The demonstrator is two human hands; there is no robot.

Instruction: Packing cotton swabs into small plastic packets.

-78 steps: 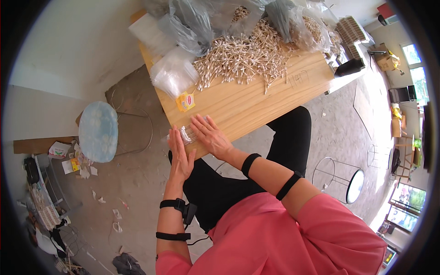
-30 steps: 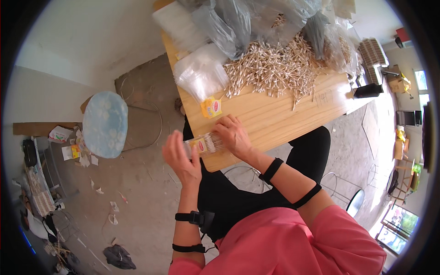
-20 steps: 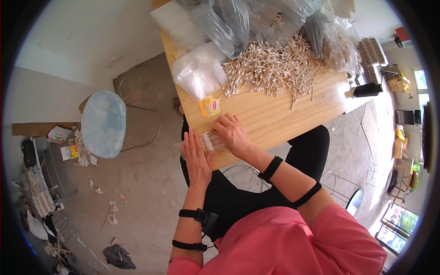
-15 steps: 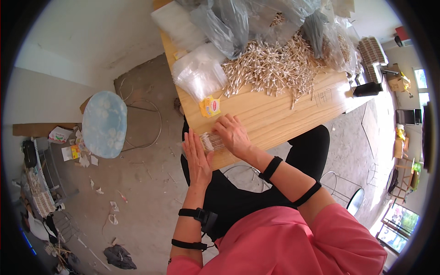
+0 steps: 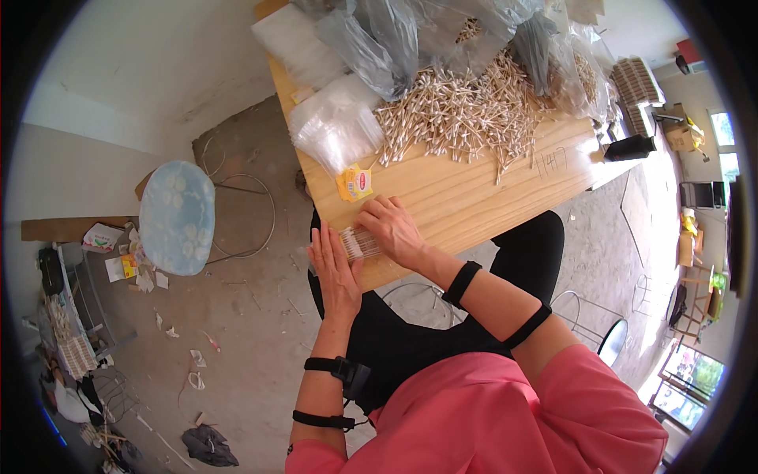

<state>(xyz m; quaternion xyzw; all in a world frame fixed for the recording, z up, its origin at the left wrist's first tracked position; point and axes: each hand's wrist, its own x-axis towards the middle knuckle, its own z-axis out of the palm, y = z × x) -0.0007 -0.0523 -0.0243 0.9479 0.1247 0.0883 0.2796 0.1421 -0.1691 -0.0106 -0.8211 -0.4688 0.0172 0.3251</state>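
Observation:
A row of white-tipped cotton swabs lies side by side at the table's near left corner, between my hands. Along the left end of the row rests my left hand, its fingers stretched out and its thumb beside the swabs. My right hand comes over the row from the right, fingers bent and pressed together at its far side; its thumb is hidden. Whether a clear film wraps the swabs I cannot tell. Just beyond my right hand lies a yellow printed card, partly against a stack of clear plastic bags.
A big heap of loose cotton swabs covers the far side of the wooden table. Grey plastic bags stand behind it, and a dark bottle lies at the right. A blue-covered stool stands to the left on the littered floor.
The view has shifted slightly. Both hands stay at the row of swabs, with my right hand a touch closer to my left.

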